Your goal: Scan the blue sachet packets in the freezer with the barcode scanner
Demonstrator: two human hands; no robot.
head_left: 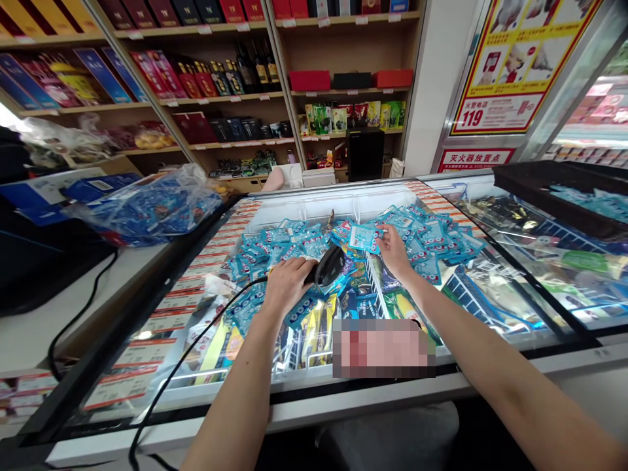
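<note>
The person's left hand [287, 281] has its grip wrapped around the handle of a black plastic handheld scanner [330, 265], whose rounded head points to the right, towards the other hand; a thin black cable [196, 343] runs from the handle down to the lower left. The right hand [394, 252] has its grip pinched on the right edge of a flat, light-blue rectangular packet with a white printed panel [363, 238], held over the middle of a white chest freezer with a glass top [294, 418], just beyond the scanner and apart from it. Similar light-blue glossy packets lie in two loose spreads on the freezer, one to the left [255, 245] and a denser one to the right [434, 239]. Through the glass show colourful wrapped goods and white wire baskets [375, 288]; orange-and-white paper price labels [196, 286] line the left side. On a pale bench at the left [29, 347] rests a clear plastic bag of blue packs [161, 206]. A dark, shallow tray [530, 190] with more light-blue packets stands at the far right. Behind, wooden shelves [220, 98] carry boxes, bottles and pouches, beside a red-and-yellow wall sign [495, 72].
</note>
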